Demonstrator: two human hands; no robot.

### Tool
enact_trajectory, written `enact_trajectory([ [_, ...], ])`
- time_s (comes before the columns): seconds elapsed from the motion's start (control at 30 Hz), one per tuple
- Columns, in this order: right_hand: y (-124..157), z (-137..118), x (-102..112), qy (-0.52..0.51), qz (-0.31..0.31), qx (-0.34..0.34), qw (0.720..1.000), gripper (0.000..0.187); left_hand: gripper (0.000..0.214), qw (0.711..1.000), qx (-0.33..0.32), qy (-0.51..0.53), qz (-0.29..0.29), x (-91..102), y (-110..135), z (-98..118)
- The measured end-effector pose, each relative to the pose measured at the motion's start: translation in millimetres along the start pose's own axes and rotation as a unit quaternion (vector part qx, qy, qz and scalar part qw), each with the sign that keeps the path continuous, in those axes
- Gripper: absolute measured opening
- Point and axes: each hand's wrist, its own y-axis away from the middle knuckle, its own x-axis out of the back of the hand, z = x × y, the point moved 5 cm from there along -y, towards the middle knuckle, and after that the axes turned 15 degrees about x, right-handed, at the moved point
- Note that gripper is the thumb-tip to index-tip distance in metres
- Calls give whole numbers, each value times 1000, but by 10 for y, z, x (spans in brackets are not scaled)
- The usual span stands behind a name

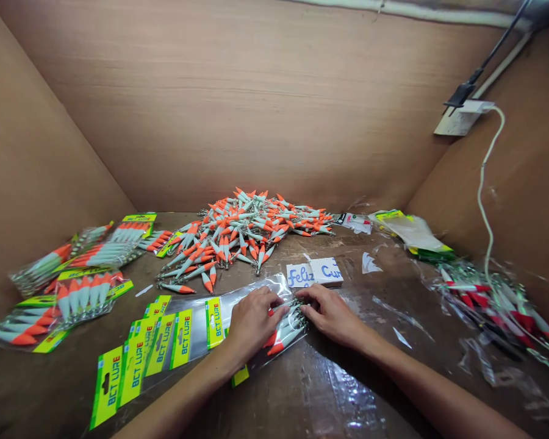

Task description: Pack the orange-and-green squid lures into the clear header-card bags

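Left hand (251, 323) and right hand (332, 314) pinch a clear bag (274, 285) at lower centre, both closed on it over the lures (281, 338) inside. Their hooks (297, 317) may snag a fingertip or tear the plastic if pressed.

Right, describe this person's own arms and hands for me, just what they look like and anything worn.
The left hand and right hand are both bare: no gloves, and no rings that show. The left forearm and right forearm are uncovered as far as the frame reaches, with no sleeve, watch, bracelet or band at either wrist.
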Motion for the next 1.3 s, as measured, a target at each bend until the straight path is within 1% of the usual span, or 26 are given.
enact_trajectory([
  [0.13,4,-8,4,4,-2,-1,1000,22,19,999,-3,39,15,-29,38,-37],
  [0.37,6,-22,-5,-4,-3,-2,1000,25,20,995,-6,94,39,-22,76,-39],
  [0.57,-14,-39,-32,-61,-18,12,998,31,13,988,-6,148,40,-34,71,-56],
  [0.77,-3,-40,-5,-53,3,-19,998,22,16,980,6,197,31,-8,90,-57],
  [0.97,-12,-90,9,-58,7,-13,998,21,17,975,-4,221,37,21,109,-8],
  [1.07,-18,-112,14,-78,20,-3,997,24,17,971,0,236,26,31,92,4],
  [1.2,-18,-94,-13,-89,14,-6,996,25,13,965,10,258,-32,28,43,-21],
  [1.23,-17,-83,-21,-88,11,-11,996,25,12,966,4,253,-43,32,33,-26],
  [1.3,-12,-65,-34,-85,7,-17,996,25,11,974,-14,223,-45,48,23,-30],
])
